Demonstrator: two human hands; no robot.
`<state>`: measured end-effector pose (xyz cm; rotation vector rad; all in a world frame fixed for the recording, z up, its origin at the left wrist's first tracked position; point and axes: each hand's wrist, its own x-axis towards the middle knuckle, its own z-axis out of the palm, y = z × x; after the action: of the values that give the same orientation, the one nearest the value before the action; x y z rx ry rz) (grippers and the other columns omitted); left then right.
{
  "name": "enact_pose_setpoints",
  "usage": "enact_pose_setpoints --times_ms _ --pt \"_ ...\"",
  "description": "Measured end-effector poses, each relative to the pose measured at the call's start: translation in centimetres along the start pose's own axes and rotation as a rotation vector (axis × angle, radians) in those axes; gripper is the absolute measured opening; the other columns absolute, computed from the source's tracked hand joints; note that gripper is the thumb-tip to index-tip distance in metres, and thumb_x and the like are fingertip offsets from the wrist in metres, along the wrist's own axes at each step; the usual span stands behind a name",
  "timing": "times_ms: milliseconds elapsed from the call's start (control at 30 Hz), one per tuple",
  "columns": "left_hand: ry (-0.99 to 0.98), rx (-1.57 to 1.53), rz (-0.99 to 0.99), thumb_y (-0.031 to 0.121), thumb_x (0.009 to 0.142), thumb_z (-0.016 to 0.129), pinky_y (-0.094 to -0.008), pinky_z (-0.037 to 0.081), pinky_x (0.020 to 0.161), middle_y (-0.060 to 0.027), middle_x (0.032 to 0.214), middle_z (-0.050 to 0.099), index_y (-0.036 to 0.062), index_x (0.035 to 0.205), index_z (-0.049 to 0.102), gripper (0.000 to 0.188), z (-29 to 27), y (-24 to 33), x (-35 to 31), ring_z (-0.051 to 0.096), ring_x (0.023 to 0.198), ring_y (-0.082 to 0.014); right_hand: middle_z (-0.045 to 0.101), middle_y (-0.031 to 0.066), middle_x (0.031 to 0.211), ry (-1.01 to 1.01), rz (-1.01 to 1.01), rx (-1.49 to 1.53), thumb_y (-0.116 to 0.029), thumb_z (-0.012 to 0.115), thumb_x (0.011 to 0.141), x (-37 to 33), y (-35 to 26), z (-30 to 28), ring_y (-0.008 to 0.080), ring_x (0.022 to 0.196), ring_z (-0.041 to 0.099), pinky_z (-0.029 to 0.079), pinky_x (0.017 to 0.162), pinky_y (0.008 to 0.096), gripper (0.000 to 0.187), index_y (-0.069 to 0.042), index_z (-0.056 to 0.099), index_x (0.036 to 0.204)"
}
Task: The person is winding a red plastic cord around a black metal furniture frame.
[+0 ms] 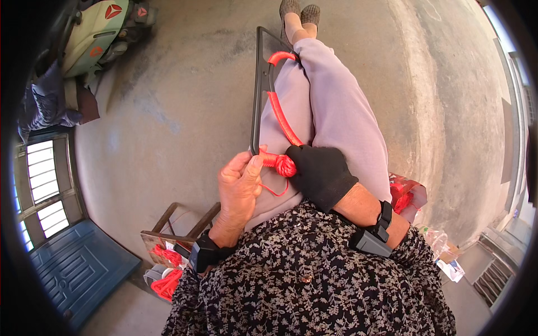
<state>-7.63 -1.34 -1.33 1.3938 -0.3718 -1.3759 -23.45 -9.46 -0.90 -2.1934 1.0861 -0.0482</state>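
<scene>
A long black frame (256, 95) lies along my legs. Its curved inner edge carries red wrapped stretches (282, 119), one near my hands and a shorter one at the far end. My bare left hand (241, 182) is closed in a pinch on the frame's near corner, where red cord (269, 159) is wound in tight turns. A small red bundle of cord (286, 166) sits between my hands. My right hand (322, 175), in a black glove, is closed against this bundle; its fingertips are partly hidden. A loose loop of thin red strand (274, 193) hangs below.
To my left stands a wooden stool (190, 221) beside several red cord bundles (166, 284). A bag with red material (404, 196) is at my right hip. Farther off are a pale green scooter (98, 36) and a blue door (84, 266).
</scene>
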Motion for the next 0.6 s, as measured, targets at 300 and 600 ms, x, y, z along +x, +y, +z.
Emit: enact_pose_setpoints --times_ms 300,600 --pt "-0.048 0.019 -0.119 0.019 0.096 0.056 -0.0192 0.019 0.04 0.0095 0.057 0.035 0.0044 0.088 0.057 0.017 -1.2 1.2 -2.2 0.026 0.046 0.0 0.065 0.0029 0.078 0.03 0.306 1.315 -0.034 0.064 0.089 -0.4 4.4 -4.0 0.0112 0.069 0.061 0.049 0.059 0.026 0.032 -0.003 0.065 0.097" --pt "-0.375 -0.19 -0.305 0.022 0.098 0.049 -0.0209 0.027 0.039 0.0004 0.059 0.044 0.0036 0.092 0.055 0.021 -2.5 2.4 -2.7 0.035 0.046 -0.0061 0.054 -0.0004 0.07 0.694 0.2 1.689 -0.047 0.05 0.094 -3.8 13.9 -11.2 0.0081 0.056 0.051 0.042 0.05 0.0217 0.054 0.0 0.051 0.121"
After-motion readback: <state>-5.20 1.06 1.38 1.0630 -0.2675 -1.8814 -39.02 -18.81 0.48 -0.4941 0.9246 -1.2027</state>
